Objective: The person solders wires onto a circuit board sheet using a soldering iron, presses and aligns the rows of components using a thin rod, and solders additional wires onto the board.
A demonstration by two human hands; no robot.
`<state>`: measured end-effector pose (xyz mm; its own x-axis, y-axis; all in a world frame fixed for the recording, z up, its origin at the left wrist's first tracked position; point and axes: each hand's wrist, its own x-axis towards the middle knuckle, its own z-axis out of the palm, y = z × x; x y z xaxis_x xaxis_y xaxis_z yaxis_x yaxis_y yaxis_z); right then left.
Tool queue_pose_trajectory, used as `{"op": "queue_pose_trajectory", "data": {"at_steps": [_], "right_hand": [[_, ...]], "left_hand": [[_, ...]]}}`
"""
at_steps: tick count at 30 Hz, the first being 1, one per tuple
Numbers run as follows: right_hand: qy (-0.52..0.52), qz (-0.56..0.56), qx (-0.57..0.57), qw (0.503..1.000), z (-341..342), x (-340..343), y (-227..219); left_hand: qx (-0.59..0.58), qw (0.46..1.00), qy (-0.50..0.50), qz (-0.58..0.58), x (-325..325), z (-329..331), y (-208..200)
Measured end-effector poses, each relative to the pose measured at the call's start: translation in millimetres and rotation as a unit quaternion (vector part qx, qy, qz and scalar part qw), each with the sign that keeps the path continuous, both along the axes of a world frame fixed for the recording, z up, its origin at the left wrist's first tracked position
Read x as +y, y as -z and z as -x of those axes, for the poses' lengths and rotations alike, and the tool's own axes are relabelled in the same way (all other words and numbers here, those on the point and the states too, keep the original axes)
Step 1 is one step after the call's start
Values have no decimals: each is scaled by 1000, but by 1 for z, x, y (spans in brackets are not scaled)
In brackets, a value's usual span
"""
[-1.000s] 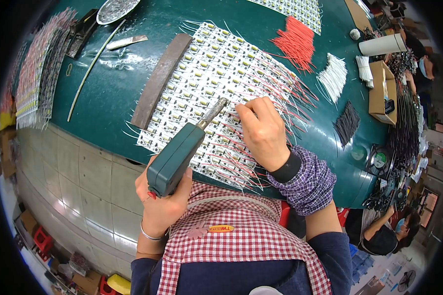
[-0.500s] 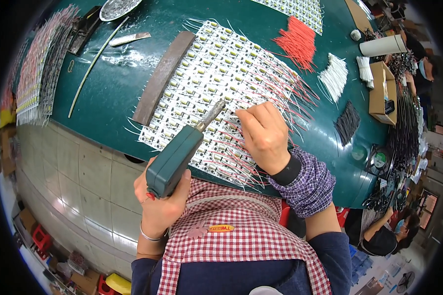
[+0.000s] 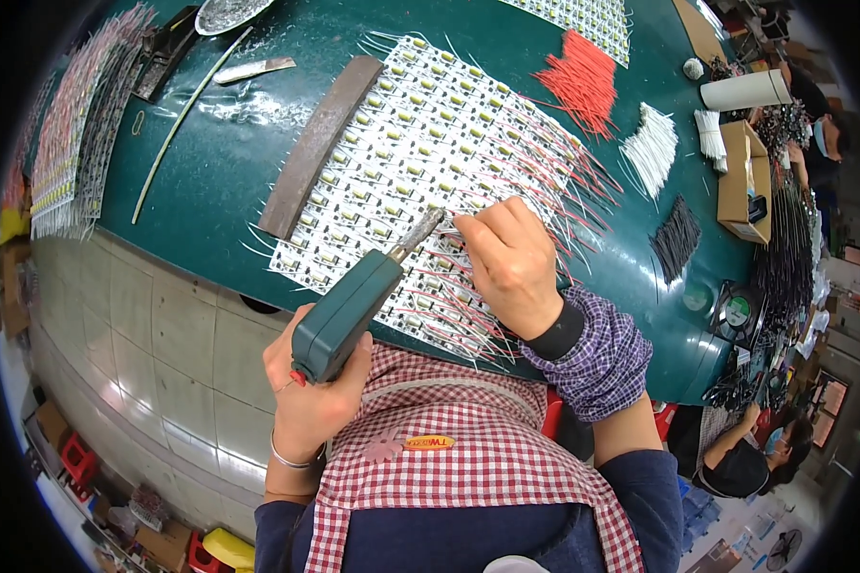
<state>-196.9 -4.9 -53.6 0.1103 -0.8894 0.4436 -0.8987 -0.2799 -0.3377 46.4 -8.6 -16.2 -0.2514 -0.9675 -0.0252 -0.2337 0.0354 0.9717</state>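
My left hand is wrapped round a dark green soldering gun. Its metal tip points up and right, over a white sheet of small circuit boards with rows of yellow parts. Just right of the tip, my right hand has thumb and forefinger pinched close to the boards on a thin wire, mostly hidden by the fingers. Red and white wires fan out from the sheet's right side, some passing beneath my right hand. A brown bar lies along the sheet's left edge.
Loose bundles of red wires, white wires and black wires lie right of the boards. A cardboard box and a fan stand farther right. Wired strips hang over the left table edge. Co-workers sit at right.
The soldering gun in my left hand has shifted slightly right, and its tip is a little nearer my right fingertips. My right hand has moved very slightly left.
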Motion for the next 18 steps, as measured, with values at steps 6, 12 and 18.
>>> {"op": "queue_pose_trajectory", "data": {"at_steps": [6, 12, 18], "right_hand": [[3, -5, 15, 1000, -1, 0, 1], [14, 2, 9, 1000, -4, -1, -1], [11, 1, 22, 1000, -4, 1, 3]], "left_hand": [[-33, 999, 19, 27, -1, 0, 1], [-95, 990, 47, 95, -2, -1, -1], [-38, 996, 4, 77, 4, -5, -1]]}}
